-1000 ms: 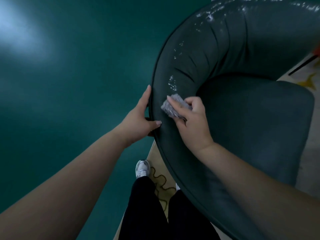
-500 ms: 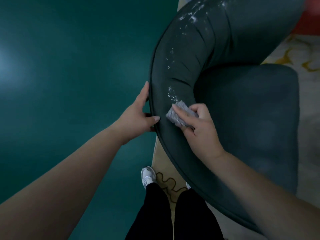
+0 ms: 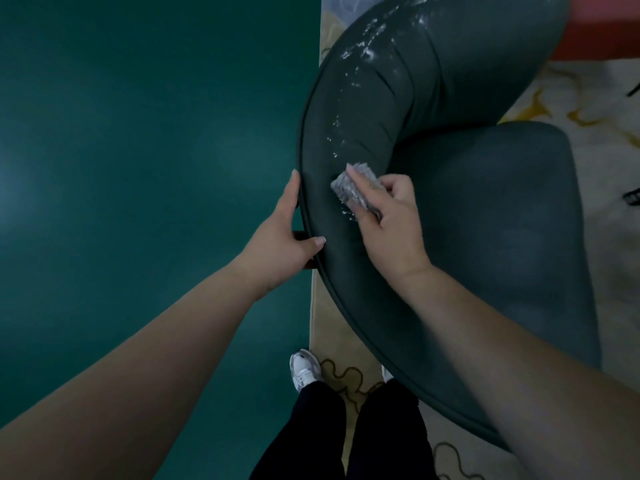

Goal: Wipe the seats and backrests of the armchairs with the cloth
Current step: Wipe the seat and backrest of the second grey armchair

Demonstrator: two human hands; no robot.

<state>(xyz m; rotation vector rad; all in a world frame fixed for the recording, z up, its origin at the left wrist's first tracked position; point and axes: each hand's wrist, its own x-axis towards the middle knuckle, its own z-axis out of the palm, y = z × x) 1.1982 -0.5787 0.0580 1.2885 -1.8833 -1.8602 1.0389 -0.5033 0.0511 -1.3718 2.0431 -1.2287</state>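
Since a second ago your right hand [image 3: 391, 220] has kept the grey cloth [image 3: 355, 184] pinched under curled fingers on the armchair's [image 3: 485, 209] curved backrest [image 3: 408, 98], just below white specks (still scattered upward). Your left hand [image 3: 282, 244] grips the backrest's outer rim, thumb over the edge. Beyond lie green floor [image 3: 138, 150] and patterned rug [image 3: 595, 109].
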